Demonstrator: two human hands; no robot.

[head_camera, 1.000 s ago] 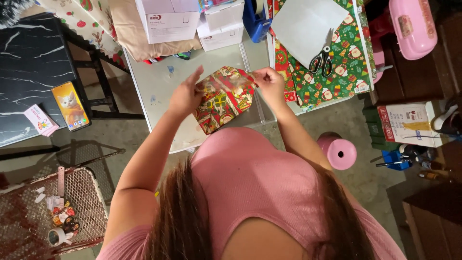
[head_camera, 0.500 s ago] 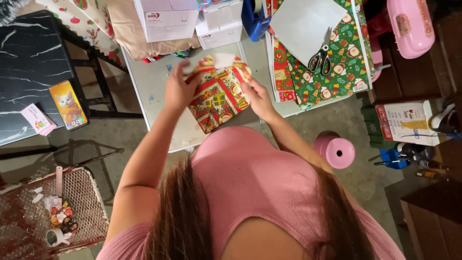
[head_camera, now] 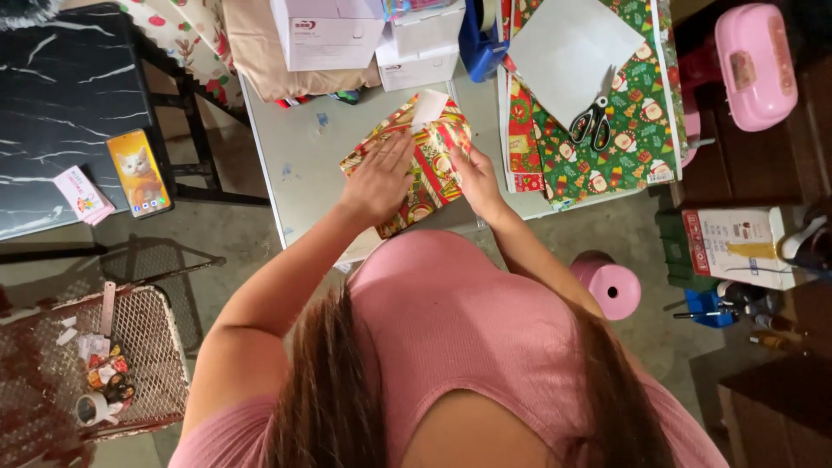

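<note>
Pressing flat on the wrapped box (head_camera: 414, 165), the left hand (head_camera: 379, 178) lies open with fingers spread across the patterned paper, gripping nothing. The right hand (head_camera: 472, 178) rests against the box's right side, fingers partly curled on the paper there; whether it pinches a fold cannot be told. The box sits tilted on the pale table (head_camera: 303, 165), close to the table's near edge, with a white flap or strip (head_camera: 429, 107) standing loose at its far end.

Risks, as judged: the loose flap may spring open if the left hand's pressure shifts. The box's near corner lies at the table edge, so a push toward the person could tip it off. Paper may crease or tear under uneven palm pressure.

Clearances, taken from the box: bare table lies to its left, offering the only open room. Beyond it stand white cartons (head_camera: 329, 35), near but apart. To its right lies a sheet of festive wrapping paper (head_camera: 624, 139) carrying scissors (head_camera: 592, 121) and a white sheet (head_camera: 568, 48); sliding the box rightward could catch that paper's edge. A pink roll (head_camera: 611, 286) stands on the floor, right of and nearer than the box.
</note>
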